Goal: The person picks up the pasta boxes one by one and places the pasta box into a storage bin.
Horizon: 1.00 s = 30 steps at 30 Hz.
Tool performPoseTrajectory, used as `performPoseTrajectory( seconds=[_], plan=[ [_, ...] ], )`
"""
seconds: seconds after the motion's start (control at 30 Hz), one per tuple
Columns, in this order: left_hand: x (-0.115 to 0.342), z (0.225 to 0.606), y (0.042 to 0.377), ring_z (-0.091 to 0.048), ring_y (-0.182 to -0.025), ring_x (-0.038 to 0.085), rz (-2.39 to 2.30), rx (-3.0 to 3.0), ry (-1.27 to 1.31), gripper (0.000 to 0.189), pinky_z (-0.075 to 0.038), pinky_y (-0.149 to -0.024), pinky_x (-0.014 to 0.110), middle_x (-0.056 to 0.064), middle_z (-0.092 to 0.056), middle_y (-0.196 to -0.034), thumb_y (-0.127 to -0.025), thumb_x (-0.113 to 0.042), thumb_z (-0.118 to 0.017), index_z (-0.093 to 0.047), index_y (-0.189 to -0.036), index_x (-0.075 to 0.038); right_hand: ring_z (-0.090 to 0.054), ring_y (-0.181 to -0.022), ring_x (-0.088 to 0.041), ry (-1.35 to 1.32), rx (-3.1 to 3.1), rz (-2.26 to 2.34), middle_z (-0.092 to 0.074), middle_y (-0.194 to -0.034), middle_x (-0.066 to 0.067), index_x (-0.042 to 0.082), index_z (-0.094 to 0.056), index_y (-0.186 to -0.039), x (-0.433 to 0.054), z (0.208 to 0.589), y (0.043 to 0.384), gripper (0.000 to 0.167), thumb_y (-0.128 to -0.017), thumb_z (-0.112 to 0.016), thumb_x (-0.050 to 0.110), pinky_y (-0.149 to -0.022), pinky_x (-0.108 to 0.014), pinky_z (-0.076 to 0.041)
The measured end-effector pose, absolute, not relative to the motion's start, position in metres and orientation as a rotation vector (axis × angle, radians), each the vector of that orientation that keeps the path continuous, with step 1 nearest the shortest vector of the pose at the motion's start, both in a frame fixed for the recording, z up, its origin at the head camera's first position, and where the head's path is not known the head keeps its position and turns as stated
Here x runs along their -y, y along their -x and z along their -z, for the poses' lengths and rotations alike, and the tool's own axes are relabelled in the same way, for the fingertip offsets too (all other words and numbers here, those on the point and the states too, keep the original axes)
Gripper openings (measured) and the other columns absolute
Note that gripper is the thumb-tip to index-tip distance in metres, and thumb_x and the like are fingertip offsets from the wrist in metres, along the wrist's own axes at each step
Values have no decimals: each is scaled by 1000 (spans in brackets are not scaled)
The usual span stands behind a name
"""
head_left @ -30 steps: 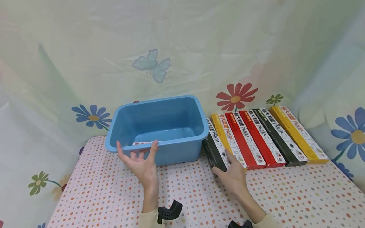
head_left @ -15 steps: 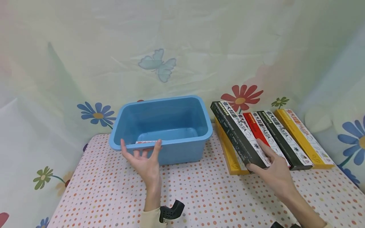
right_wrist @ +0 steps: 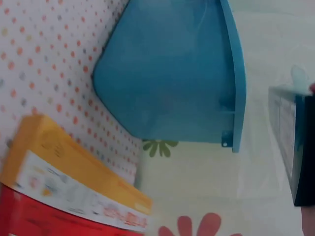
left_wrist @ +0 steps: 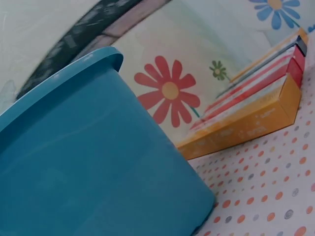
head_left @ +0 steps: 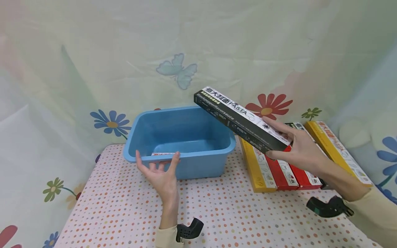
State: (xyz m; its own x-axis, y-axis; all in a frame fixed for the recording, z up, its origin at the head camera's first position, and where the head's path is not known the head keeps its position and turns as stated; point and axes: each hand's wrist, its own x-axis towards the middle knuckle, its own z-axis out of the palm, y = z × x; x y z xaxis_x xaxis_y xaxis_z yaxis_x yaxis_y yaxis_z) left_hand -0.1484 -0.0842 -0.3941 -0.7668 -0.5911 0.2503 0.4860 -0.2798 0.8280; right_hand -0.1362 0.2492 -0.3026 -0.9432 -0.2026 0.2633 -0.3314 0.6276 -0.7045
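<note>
My right hand grips the near end of a black and white pasta box, thumb on one side and fingers on the other. The box is raised and tilted, its far end over the right side of a blue plastic bin. In the right wrist view the black box shows at the right edge, beside the bin. My left hand holds the bin's front rim, fingers bent beneath the lip. A white label with red print peeks up inside the bin; the rest is hidden.
Right of the bin lie a yellow pasta box, two red ones, a partly covered black one and another yellow one, side by side. A flowered backdrop stands behind the dotted tablecloth.
The black box has been lifted from the left end of the row, first swung right over the other boxes, then raised leftward to the bin. My left hand stays at the rim.
</note>
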Motion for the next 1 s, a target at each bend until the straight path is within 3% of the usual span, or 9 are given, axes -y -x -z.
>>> performPoseTrajectory(
  seconds=[0.13, 0.3, 0.47, 0.6, 0.67, 0.73, 0.83, 0.93, 1.0],
  plan=[
    [83, 396, 150, -58, -127, 43, 2088, 1288, -120, 117, -65, -88, 37, 18, -21, -167, -82, 1, -88, -14, -167, -27, -45, -117, -29, -680, 2724, -1229, -54, -143, -18, 15, -40, -162, -233, 279, 168, 87, -85, -78, 8, -76, -17, -52],
    [83, 396, 151, -55, -131, 41, 2086, 1291, -125, 117, -65, -90, 38, 15, -13, -170, -81, 1, -88, -15, -167, -28, -52, -114, -29, -953, 2811, -1266, -54, -146, -17, 10, -40, -162, -205, 254, 206, 84, -86, -76, 9, -80, -24, -55],
    [84, 397, 149, -50, -136, 45, 2076, 1305, -153, 117, -64, -91, 39, 17, -11, -170, -81, 0, -89, -15, -167, -28, -55, -116, -29, -1146, 2939, -1161, -55, -146, -16, 6, -42, -160, -177, 248, 239, 82, -85, -75, 10, -89, -34, -55],
    [82, 398, 148, -46, -139, 49, 2084, 1313, -165, 118, -63, -92, 40, 20, -9, -170, -81, -1, -89, -15, -167, -29, -55, -124, -28, -1273, 3008, -1019, -55, -152, -14, 4, -44, -158, -157, 251, 257, 79, -85, -73, 7, -89, -36, -54],
    [82, 398, 147, -47, -138, 48, 2091, 1311, -164, 118, -64, -92, 40, 19, -10, -170, -81, -1, -89, -15, -167, -29, -53, -129, -29, -1330, 3028, -965, -51, -156, -16, 1, -44, -157, -147, 254, 266, 78, -84, -73, 5, -81, -36, -53],
    [82, 397, 146, -50, -136, 46, 2094, 1306, -160, 117, -64, -91, 41, 18, -12, -170, -81, 0, -89, -15, -167, -29, -51, -136, -31, -1375, 3053, -916, -47, -160, -18, -3, -43, -156, -138, 255, 273, 78, -84, -72, 4, -80, -34, -48],
    [83, 397, 144, -53, -133, 44, 2084, 1306, -165, 117, -65, -90, 39, 17, -15, -169, -80, 0, -89, -16, -167, -29, -52, -131, -33, -1415, 3099, -887, -43, -161, -20, -6, -43, -155, -125, 254, 285, 78, -83, -71, 2, -69, -33, -42],
    [86, 396, 142, -56, -131, 42, 2068, 1309, -162, 117, -65, -89, 38, 16, -18, -168, -80, 1, -89, -16, -167, -28, -57, -119, -34, -1431, 3139, -860, -43, -162, -18, -5, -45, -154, -113, 252, 294, 76, -82, -69, 2, -61, -30, -37],
    [88, 395, 141, -57, -130, 42, 2065, 1300, -149, 117, -65, -89, 39, 16, -22, -167, -80, 2, -89, -16, -167, -27, -58, -99, -32, -1436, 3163, -865, -44, -161, -17, -4, -45, -155, -106, 251, 299, 76, -82, -68, 2, -55, -31, -32]
  ],
)
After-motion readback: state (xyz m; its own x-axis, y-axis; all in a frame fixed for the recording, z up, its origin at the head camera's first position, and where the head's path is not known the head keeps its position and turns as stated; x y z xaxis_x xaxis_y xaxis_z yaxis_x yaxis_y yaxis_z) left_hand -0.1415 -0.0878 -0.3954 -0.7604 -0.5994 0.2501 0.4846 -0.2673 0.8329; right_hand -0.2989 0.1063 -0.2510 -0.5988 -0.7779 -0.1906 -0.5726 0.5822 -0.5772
